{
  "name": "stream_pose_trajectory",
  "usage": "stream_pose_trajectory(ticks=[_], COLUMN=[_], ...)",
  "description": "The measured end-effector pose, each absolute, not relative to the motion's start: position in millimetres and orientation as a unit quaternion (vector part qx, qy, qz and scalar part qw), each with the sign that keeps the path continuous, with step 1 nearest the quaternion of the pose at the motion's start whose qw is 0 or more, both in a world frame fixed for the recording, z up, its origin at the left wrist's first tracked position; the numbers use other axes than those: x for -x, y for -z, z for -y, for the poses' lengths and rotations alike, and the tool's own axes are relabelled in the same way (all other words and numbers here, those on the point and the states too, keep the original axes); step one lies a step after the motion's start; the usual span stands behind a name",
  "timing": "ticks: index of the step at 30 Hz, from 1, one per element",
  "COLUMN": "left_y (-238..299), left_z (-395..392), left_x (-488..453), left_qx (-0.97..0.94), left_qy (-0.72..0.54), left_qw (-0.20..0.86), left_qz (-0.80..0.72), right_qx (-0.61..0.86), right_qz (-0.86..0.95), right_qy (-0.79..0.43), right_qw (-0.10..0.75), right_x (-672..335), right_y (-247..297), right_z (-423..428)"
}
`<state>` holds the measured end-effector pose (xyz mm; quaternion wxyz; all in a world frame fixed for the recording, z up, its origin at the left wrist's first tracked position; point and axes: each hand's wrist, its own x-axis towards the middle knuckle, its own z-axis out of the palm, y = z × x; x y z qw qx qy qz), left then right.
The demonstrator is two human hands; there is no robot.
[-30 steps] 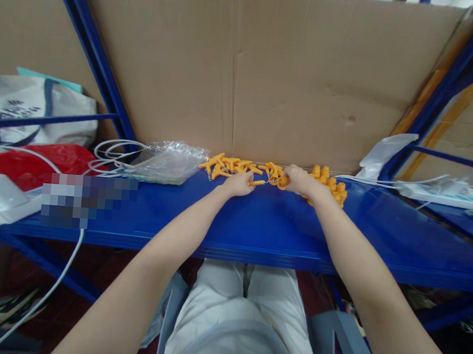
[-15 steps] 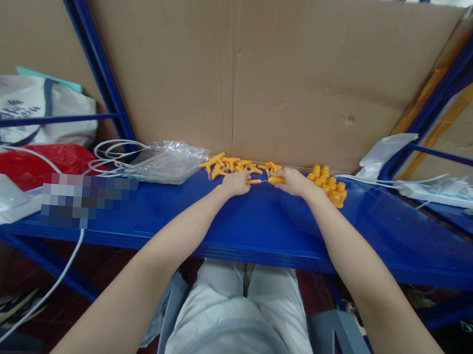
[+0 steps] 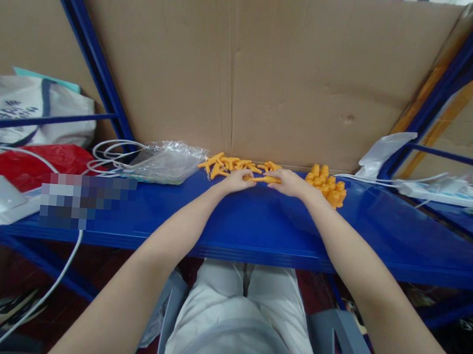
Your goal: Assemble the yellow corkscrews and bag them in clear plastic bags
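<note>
L grip nr R grip, arms fwd

Left hand and right hand have drawn closer; the twisted orange rod and orange sleeve between them now meet.

Observed: left hand and right hand hold an orange rod between them. Handles lie just beyond both, cups right of the right hand, plastic left of both.
</note>
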<state>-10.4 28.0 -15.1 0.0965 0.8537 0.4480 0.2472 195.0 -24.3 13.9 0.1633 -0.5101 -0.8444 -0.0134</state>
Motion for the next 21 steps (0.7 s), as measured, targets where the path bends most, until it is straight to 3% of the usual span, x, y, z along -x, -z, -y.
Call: stream_pose_trajectory(ticks=[5,15,21], left_y=[11,2,3], left_z=[-24,-4,-9], left_x=[7,3,7], left_qx=[-0.828,-0.828,-0.826], left_qy=[-0.337,-0.216,-0.183], left_qw=[0.030,-0.051,-0.047], left_qz=[-0.447,-0.515,-0.531], right_qx=[0.521,0.528,0.547], right_qz=[0.830,0.823,0.777], right_qy=[0.009,-0.076,-0.181], right_qw=[0.201,0.195,0.252], right_x=[-193,-200,-214], right_y=[-12,-12,-11], right_z=[25,23,15])
